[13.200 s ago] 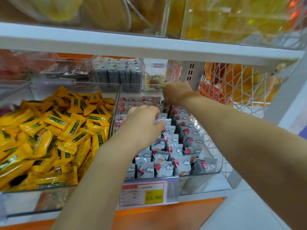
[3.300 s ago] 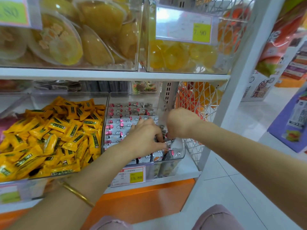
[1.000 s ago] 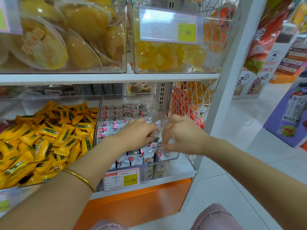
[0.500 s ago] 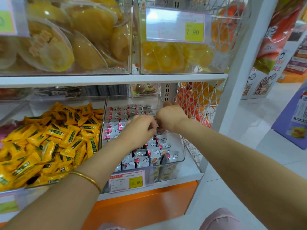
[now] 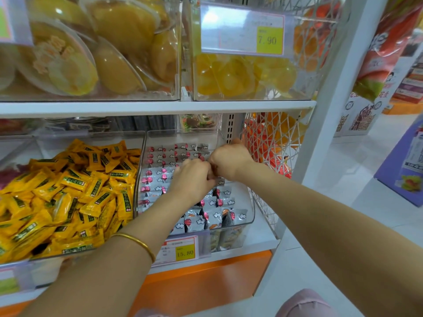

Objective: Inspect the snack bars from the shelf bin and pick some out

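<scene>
Snack bars (image 5: 158, 179) fill the clear bin (image 5: 250, 209) in the middle of the frame. The left hand (image 5: 194, 179) seems to pinch a grey one. The right hand (image 5: 229, 160) is curled, and I cannot tell what it holds. It is best to lift one bar slowly, so the rows stay neat. Most bars lie with their long side going left to right.

The snack bars (image 5: 219, 203) wear silver-grey wrappers printed with white clouds and red-pink round marks, with black at some ends. Their bin (image 5: 250, 209) is clear plastic. Toward the shelf's left edge, the packets (image 5: 75, 191) are bright yellow with dark green labels. The shelf (image 5: 160, 107) is white and the panel (image 5: 206, 277) beneath it orange. The price tag (image 5: 185, 252) is white with a yellow patch and red digits.
</scene>
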`<control>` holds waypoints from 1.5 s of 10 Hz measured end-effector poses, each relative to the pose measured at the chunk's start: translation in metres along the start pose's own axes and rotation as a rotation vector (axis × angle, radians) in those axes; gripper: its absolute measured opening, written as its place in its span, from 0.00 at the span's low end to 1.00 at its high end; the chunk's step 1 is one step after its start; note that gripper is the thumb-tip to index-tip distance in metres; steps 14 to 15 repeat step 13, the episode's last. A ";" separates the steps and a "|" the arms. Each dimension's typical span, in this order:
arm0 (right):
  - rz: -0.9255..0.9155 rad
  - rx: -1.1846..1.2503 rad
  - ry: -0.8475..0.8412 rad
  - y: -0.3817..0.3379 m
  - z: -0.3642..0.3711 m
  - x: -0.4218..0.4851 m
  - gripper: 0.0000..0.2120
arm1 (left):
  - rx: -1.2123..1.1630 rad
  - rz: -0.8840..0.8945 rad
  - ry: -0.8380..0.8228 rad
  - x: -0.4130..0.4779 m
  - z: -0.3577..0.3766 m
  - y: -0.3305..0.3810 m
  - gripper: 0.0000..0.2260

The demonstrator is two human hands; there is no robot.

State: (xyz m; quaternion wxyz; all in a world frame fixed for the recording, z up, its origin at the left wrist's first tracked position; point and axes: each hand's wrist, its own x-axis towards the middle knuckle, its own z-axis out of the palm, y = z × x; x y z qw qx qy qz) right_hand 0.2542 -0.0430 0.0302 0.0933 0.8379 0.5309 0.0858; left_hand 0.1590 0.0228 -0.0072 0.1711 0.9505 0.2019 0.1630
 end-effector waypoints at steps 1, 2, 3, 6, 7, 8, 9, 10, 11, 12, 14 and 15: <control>-0.017 0.105 0.027 0.005 -0.007 -0.002 0.08 | -0.019 0.007 0.016 -0.003 -0.003 -0.001 0.07; 0.014 0.251 0.137 0.013 -0.019 -0.017 0.10 | -0.061 0.016 0.060 -0.008 -0.006 -0.004 0.06; -0.067 0.235 0.134 0.021 -0.030 -0.045 0.03 | -0.108 0.051 0.080 -0.016 -0.010 -0.004 0.04; -0.325 -0.114 -0.037 0.007 -0.021 -0.093 0.11 | -0.165 0.169 -0.102 -0.038 -0.015 0.007 0.02; -0.319 -0.044 -0.012 0.002 -0.019 -0.092 0.08 | -0.159 0.167 -0.116 -0.042 -0.015 0.006 0.01; -0.299 0.051 0.022 -0.003 -0.019 -0.089 0.07 | -0.156 0.175 -0.112 -0.043 -0.017 0.005 0.05; -0.268 0.054 0.021 -0.008 -0.015 -0.087 0.07 | -0.140 0.167 -0.091 -0.044 -0.019 0.002 0.05; -0.241 0.072 0.024 -0.012 -0.008 -0.088 0.07 | -0.146 0.134 -0.064 -0.048 -0.020 -0.001 0.06; -0.220 0.124 0.088 -0.005 -0.010 -0.090 0.08 | -0.145 0.111 -0.010 -0.058 -0.029 0.000 0.06; -0.214 0.190 0.178 0.003 -0.024 -0.099 0.10 | -0.178 0.111 0.063 -0.077 -0.050 0.006 0.07; -0.143 0.529 0.403 0.012 -0.060 -0.131 0.02 | -0.329 0.145 0.286 -0.113 -0.087 0.013 0.08; -0.143 0.529 0.403 0.012 -0.060 -0.131 0.02 | -0.329 0.145 0.286 -0.113 -0.087 0.013 0.08</control>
